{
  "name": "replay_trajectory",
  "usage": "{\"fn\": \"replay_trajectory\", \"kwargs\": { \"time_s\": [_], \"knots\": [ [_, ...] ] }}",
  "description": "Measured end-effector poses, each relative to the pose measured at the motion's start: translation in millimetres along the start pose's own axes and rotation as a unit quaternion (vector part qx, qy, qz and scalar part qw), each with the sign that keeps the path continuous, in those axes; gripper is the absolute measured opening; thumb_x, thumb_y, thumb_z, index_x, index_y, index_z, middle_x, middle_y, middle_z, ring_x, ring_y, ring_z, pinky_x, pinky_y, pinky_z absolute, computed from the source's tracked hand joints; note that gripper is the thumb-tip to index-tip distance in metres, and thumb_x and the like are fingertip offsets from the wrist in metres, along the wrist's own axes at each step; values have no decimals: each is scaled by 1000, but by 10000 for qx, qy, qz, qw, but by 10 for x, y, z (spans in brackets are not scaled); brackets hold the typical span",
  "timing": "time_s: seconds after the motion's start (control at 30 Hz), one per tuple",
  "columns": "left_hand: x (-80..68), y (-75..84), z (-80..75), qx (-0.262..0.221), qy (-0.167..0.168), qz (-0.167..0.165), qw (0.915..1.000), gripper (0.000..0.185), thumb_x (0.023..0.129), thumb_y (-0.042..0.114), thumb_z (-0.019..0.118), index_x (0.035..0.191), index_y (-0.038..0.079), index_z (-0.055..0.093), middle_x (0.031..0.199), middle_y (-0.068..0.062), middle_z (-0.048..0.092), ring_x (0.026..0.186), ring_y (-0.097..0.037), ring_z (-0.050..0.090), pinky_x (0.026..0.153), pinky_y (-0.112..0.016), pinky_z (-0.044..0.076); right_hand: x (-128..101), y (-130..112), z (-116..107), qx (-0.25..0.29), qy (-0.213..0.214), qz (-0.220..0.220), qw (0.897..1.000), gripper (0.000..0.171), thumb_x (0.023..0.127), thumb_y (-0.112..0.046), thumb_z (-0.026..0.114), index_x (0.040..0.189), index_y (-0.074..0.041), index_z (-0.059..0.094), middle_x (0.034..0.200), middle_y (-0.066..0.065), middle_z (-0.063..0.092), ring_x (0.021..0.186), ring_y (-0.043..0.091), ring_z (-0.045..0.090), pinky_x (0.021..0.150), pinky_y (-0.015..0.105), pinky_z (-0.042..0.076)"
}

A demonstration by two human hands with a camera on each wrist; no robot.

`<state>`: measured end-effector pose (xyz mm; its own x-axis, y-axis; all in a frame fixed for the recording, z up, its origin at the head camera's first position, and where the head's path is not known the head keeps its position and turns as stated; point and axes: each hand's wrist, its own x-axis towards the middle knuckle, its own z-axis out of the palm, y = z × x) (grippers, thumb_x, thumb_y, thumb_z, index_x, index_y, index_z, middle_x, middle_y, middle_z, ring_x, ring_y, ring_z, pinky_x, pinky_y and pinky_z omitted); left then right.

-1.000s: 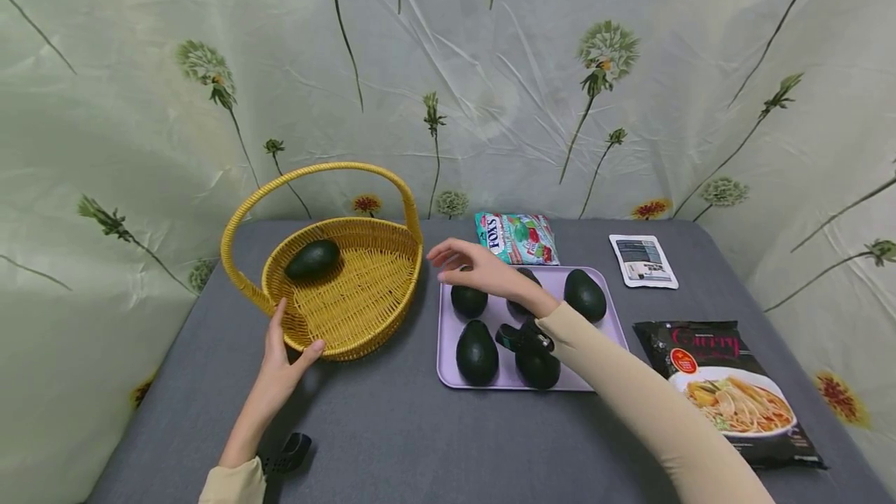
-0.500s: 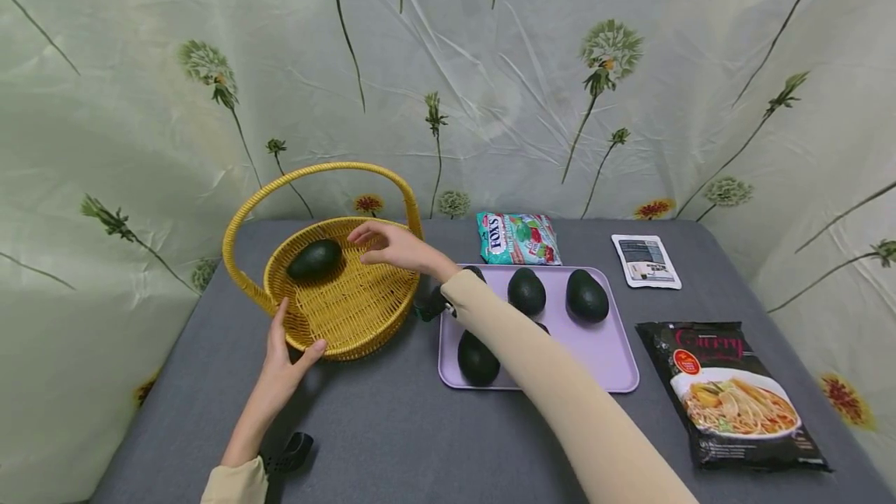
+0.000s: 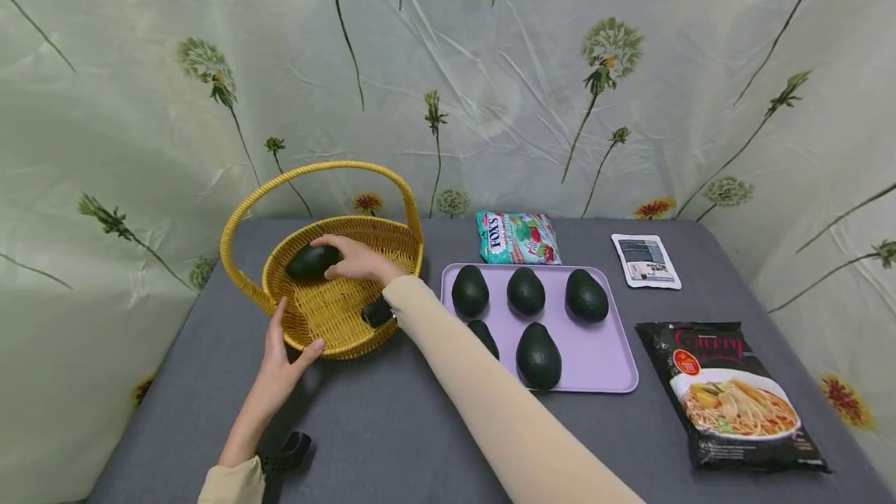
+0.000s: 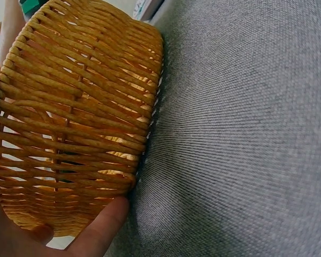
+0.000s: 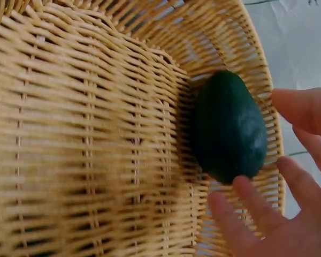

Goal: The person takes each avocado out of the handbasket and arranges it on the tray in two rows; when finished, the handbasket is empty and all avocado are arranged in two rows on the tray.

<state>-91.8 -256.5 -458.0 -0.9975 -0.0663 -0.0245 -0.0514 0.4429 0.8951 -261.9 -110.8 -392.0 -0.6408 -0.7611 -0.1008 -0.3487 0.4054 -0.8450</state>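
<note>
two hands: both at the yellow basket, one on its near rim, one inside it
table (image 3: 392,426): grey cloth top, bears everything below
basket (image 3: 381,236): woven yellow, hoop handle upright, left part of the table, just beside the tray
noodle packet (image 3: 735,391): black, lies flat near the right edge
tray (image 3: 616,364): lilac, holds five dark avocados, one partly hidden by the sleeve
candy bag (image 3: 516,238): lies behind the tray
white pouch (image 3: 642,260): right of the candy bag
left hand (image 3: 280,364): fingers straight against the basket's near wall, thumb spread on the other side; nothing clasped
right hand (image 3: 357,261): inside the basket, fingers spread and relaxed, tips at the avocado, not closed round it
avocado (image 5: 227,126): lies on its side against the basket's far left wall
</note>
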Motion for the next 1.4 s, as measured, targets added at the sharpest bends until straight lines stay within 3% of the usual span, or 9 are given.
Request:
{"fn": "replay_trajectory", "kwargs": {
  "time_s": [0.13,0.33,0.5,0.57,0.73,0.97,1.17,1.23,1.4],
  "knots": [
    [2,6,1,15,-19,-48,10000,92,96,27,59,153,23,-13,155,-16,-15,140,-41,-12,99,-72,5,22,-15,90,-490,-230,102,9985,63,94,-4,58,151,-14,32,157,8,17,140,21,24,104,33,33],
    [8,17,0,9,-1,-100,9999,92,96,27,59,153,24,-13,155,-16,-16,140,-41,-12,99,-72,4,-4,-71,124,-1115,-54,582,9920,62,93,-6,59,148,-25,39,144,5,26,122,23,35,80,28,38],
    [6,6,-6,-17,-11,-33,10000,93,95,24,60,153,22,-13,155,-18,-15,139,-42,-12,100,-71,5,-8,-64,118,-1640,-169,453,9853,53,93,-4,58,142,-22,48,156,0,18,138,24,23,100,30,33],
    [10,-1,-7,-35,-20,-39,10000,93,95,23,60,153,21,-13,155,-18,-15,139,-42,-12,100,-71,5,-7,-61,113,-1738,-205,324,9840,53,93,-1,57,141,-22,48,155,1,22,139,24,23,99,29,34],
    [22,-5,-11,-40,-11,-36,10000,93,95,22,60,153,21,-13,155,-17,-15,140,-41,-12,101,-71,4,-10,-101,105,-1964,-258,434,9792,59,93,0,54,143,-31,46,142,1,33,122,19,36,72,24,36],
    [19,10,-6,-56,-9,41,10000,92,95,22,60,153,20,-12,156,-17,-14,140,-40,-11,101,-70,3,10,-129,134,-2399,-480,338,9690,53,95,2,50,140,-26,50,156,-5,20,141,22,20,96,28,35],
    [24,-5,-8,-41,-34,-8,10000,92,96,24,59,153,20,-13,155,-17,-15,140,-40,-12,101,-70,4,12,-144,157,-2168,-225,540,9745,60,94,1,53,143,-33,45,140,-2,32,120,17,35,69,24,35],
    [23,-6,-9,-29,-41,-1,10000,92,96,24,59,153,20,-13,155,-18,-15,140,-41,-12,101,-70,4,17,-144,159,-2209,-214,578,9733,59,94,0,53,143,-32,46,144,-3,30,122,16,35,70,24,36],
    [11,8,-9,-45,-52,16,10000,92,96,24,59,153,19,-13,155,-18,-15,140,-41,-12,101,-70,4,42,-136,162,-2436,-285,386,9687,57,94,1,53,142,-28,47,154,-5,26,138,19,25,96,26,33]
  ]
}}
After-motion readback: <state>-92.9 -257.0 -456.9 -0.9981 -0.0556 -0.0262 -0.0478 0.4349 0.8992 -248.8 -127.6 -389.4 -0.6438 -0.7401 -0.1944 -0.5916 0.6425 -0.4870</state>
